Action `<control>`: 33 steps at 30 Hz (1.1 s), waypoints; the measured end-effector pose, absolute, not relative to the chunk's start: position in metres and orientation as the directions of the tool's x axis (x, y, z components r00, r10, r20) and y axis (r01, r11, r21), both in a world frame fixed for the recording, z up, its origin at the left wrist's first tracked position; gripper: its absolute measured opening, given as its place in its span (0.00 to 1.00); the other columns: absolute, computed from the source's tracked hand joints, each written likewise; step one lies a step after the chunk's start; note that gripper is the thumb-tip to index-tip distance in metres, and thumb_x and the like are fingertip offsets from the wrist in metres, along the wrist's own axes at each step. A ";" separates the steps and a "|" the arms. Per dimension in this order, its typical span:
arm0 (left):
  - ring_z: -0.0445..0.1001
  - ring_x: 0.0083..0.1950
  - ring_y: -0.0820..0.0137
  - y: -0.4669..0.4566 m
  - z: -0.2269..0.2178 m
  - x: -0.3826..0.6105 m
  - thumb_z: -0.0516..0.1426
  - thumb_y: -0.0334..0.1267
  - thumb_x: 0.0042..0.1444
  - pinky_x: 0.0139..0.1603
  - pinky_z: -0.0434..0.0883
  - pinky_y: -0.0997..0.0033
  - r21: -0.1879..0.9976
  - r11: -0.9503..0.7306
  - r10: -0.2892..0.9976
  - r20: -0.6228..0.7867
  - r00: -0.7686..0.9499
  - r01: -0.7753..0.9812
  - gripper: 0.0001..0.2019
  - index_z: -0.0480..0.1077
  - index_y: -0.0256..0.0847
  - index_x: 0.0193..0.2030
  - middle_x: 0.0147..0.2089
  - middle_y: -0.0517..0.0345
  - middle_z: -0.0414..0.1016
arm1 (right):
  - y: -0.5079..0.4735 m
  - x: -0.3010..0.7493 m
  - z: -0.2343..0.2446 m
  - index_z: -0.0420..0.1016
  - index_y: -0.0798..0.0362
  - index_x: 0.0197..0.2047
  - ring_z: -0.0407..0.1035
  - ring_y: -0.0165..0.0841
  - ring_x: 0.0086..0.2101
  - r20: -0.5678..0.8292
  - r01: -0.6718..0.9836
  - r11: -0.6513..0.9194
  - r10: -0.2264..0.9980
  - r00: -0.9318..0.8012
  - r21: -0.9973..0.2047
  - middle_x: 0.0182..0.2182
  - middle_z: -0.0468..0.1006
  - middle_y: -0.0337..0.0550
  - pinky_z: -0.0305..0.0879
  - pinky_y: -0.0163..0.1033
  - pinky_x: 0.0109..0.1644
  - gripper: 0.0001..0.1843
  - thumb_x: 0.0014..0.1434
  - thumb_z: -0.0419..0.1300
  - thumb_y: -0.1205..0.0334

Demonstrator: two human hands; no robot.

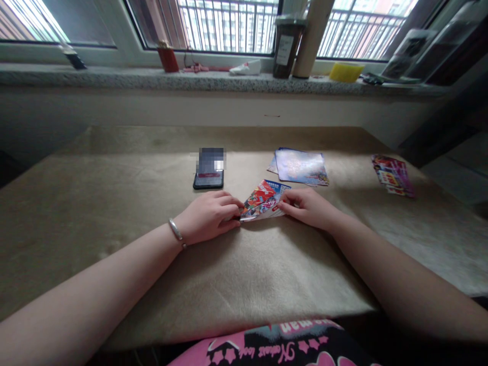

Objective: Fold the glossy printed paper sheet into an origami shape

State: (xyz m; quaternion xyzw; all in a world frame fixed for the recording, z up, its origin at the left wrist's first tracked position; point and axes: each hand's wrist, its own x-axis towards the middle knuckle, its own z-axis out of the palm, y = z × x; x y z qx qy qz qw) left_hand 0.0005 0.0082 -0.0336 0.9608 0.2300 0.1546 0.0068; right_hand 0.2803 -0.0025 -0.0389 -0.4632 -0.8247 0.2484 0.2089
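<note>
One glossy red-and-blue paper sheet (263,201) sits part-folded on the beige table (114,193), your left hand (208,216) and right hand (307,206) pinching its edges; the flat blue leaflets (301,166) look unfolded

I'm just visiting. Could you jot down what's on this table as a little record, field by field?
surface: tan table below a window sill
left hand: fingers curled on the left end of the colourful paper; silver bracelet on the wrist
right hand: fingertips pinching the paper's right end
paper state: folded, lying between both hands
phone: flat, just beyond the left hand
glossy sheets: stacked beyond the right hand
leaflet: apart, far right
on the sill: red cup, dark container
</note>
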 end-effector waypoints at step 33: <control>0.70 0.53 0.62 -0.001 -0.032 0.006 0.52 0.38 0.62 0.50 0.72 0.60 0.003 -0.922 0.377 0.227 0.898 0.387 0.19 0.64 0.40 0.59 0.55 0.49 0.72 | 0.002 0.273 -0.038 0.67 0.51 0.29 0.66 0.34 0.30 0.121 0.931 0.317 0.946 -0.299 -0.180 0.29 0.75 0.43 0.51 0.36 0.30 0.13 0.61 0.53 0.54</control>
